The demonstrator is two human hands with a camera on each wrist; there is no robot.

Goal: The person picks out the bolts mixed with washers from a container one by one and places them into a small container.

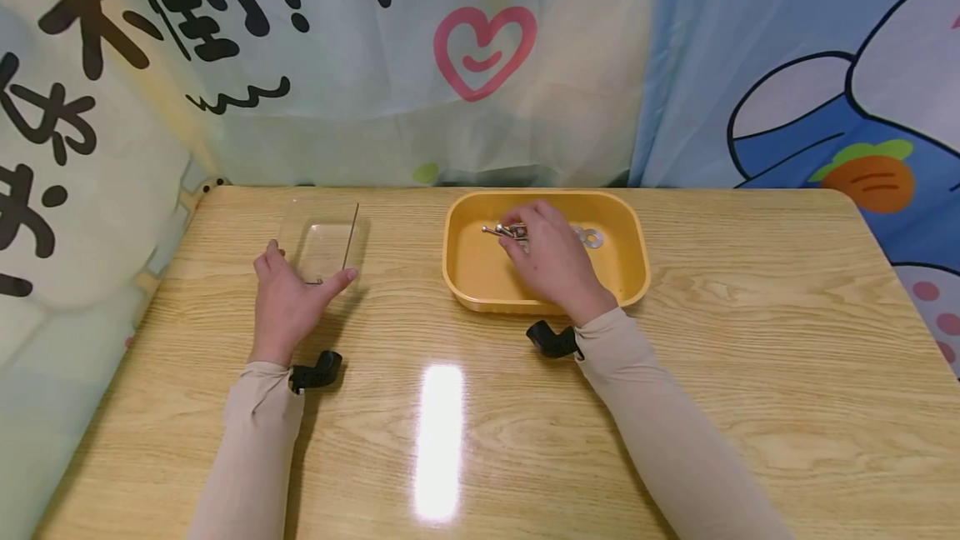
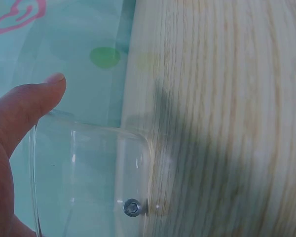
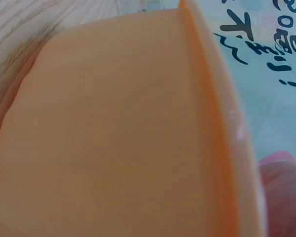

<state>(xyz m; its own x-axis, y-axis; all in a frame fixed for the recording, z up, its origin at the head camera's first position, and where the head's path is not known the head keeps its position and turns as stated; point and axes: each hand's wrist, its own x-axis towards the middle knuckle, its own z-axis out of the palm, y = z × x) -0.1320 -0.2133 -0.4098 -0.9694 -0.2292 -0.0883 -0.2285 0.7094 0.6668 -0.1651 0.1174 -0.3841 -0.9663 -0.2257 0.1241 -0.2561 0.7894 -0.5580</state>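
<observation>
Left grip point(image 1: 292, 307), a person's bare hand, is clasped round the near end of a clear box point(image 1: 326, 242), thumb to its right side and fingers to its left. One screw with a hex socket point(image 2: 132, 207) sits inside it. Across from that, the right grip point(image 1: 553, 261) reaches into a yellow tray point(image 1: 480, 275), fingers bent over small metal screws point(image 1: 493, 231); I can't tell whether any are pinched. Flat washers point(image 1: 592, 237) lie just right of it. Box and tray stand well apart on the wood-grained surface point(image 1: 750, 307), before a printed cloth point(image 1: 360, 82).
</observation>
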